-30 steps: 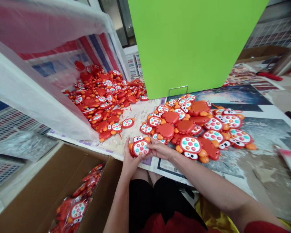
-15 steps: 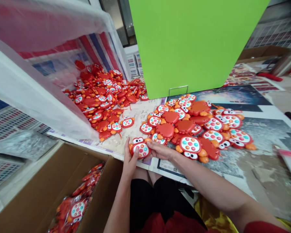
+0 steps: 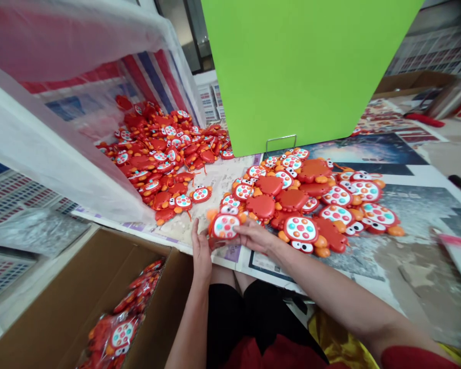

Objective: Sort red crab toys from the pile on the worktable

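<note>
A red crab toy with white googly eyes, orange claws and a white face of coloured dots is up above the table's front edge. Gripping its right side are the closed fingers of my right hand. My left hand is just left of the toy, fingers stretched and apart, holding nothing. Beyond my right hand a pile of similar crab toys covers the table, some face up and some showing plain red backs.
A larger heap of crab toys spills from a white-sheeted enclosure. An open cardboard box with bagged toys stands lower left. A green panel rises behind the near pile. Clear plastic lies at far left.
My left hand has let go of the crab toy and opened beside it. The toy has risen slightly and moved a little away from me in my right hand.
</note>
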Demonstrator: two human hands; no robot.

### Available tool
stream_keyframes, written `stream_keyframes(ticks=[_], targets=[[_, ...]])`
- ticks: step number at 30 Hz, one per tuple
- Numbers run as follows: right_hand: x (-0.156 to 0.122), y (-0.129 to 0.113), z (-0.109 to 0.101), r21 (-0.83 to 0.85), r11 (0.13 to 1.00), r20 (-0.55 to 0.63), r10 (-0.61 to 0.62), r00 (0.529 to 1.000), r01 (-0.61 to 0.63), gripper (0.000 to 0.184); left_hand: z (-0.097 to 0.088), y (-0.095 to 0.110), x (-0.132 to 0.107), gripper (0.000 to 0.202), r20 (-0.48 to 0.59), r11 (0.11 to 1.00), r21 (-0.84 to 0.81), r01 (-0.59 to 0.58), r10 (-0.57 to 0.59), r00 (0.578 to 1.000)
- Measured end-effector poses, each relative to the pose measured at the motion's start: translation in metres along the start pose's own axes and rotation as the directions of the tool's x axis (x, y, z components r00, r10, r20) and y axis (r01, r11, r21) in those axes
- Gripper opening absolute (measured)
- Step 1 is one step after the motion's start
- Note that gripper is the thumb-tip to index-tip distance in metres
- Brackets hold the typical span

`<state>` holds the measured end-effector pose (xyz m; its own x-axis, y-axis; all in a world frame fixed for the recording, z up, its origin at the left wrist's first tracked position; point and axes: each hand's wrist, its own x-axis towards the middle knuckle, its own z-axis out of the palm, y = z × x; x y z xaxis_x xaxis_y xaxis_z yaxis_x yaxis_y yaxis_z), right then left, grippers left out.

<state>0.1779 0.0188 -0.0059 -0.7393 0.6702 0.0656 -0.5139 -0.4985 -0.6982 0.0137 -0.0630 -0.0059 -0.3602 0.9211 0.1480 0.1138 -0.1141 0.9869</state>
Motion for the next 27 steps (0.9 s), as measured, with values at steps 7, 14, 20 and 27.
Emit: stream_keyframes(ticks=[7,14,20,27], targets=[[0.001,-0.005,-0.007,-0.047,0.989,0.208,0.149,0.967,-0.142,0.078,-0.005,0.006,0.075,0.063,0.009,0.836,0.514,-0.194,0.221,0.975],[0.009,0.006,-0.013,-0.104,0.97,0.228,0.239,0.944,-0.22,0.057,0.003,-0.006,0.17,0.069,0.119,0.437,0.881,-0.179,0.162,0.98],[0.011,0.007,-0.016,-0.061,0.966,0.18,0.258,0.949,-0.252,0.062,0.017,-0.019,0.17,0.049,0.119,0.284,0.949,-0.137,0.082,0.99],[0.012,0.011,-0.012,0.021,0.974,-0.009,0.227,0.974,-0.227,0.086,0.002,-0.017,0.111,0.027,0.152,0.416,0.872,-0.258,0.27,0.951]])
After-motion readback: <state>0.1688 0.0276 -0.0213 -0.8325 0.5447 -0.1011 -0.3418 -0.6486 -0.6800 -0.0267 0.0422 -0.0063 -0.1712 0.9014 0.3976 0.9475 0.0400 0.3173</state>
